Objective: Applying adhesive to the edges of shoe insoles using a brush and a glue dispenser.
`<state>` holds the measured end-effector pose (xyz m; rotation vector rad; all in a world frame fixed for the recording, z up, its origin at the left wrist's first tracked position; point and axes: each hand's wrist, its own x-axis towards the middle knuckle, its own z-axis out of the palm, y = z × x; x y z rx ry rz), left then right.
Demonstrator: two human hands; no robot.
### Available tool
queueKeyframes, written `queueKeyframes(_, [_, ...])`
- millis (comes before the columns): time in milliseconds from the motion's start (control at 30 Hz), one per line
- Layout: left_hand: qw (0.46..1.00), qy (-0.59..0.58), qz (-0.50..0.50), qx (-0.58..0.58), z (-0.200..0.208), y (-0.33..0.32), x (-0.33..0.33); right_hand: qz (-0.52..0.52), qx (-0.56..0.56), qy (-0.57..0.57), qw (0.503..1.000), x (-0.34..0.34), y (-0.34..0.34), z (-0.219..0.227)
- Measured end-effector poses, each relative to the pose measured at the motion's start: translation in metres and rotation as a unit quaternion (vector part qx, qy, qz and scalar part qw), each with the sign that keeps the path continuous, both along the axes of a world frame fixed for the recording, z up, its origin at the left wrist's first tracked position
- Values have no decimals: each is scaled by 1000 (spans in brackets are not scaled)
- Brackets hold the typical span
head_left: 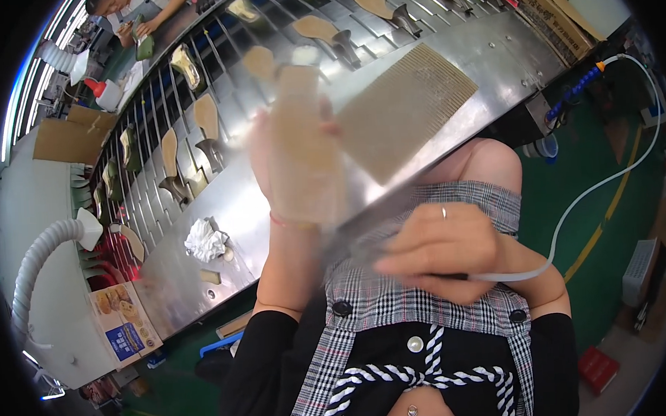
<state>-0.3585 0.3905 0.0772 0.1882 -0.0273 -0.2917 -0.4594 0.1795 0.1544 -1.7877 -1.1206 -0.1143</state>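
My left hand (265, 155) is raised over the near edge of the metal table, closed round a long, flat beige piece (306, 157). Motion smears it, so its exact kind does not show; it is narrower at the far end and wider toward me. Lower and to the right, in front of my lap, my right hand (446, 248) grips a hand tool with a thin white hose (525, 275) running into it. A dark fitting shows at the hose's end, and the tool's front is blurred. The tool's tip points toward the beige piece; contact cannot be made out.
On the metal table (246, 267) lie a corrugated cardboard sheet (410, 112) and crumpled white tissue (206, 239). Behind runs a slatted rack (147, 116) with insole-shaped pieces (206, 115) and dark heels. A flexible grey duct (45, 250) stands left. Across the rack, a person handles a green shoe (145, 47).
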Motion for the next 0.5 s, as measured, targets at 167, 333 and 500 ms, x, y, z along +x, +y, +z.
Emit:
queueKeyframes(167, [998,14,-61,-25,1,-1,-4,-111,45,-27,992,20,-2,-6])
queueKeyframes(333, [979,73,-144,-122,12,-1,-13,51,14,19,998,13,-12,6])
queueKeyframes(500, [972,117,-151,-139,23,-11,-20,-66,11,-4,998,26,-16,9])
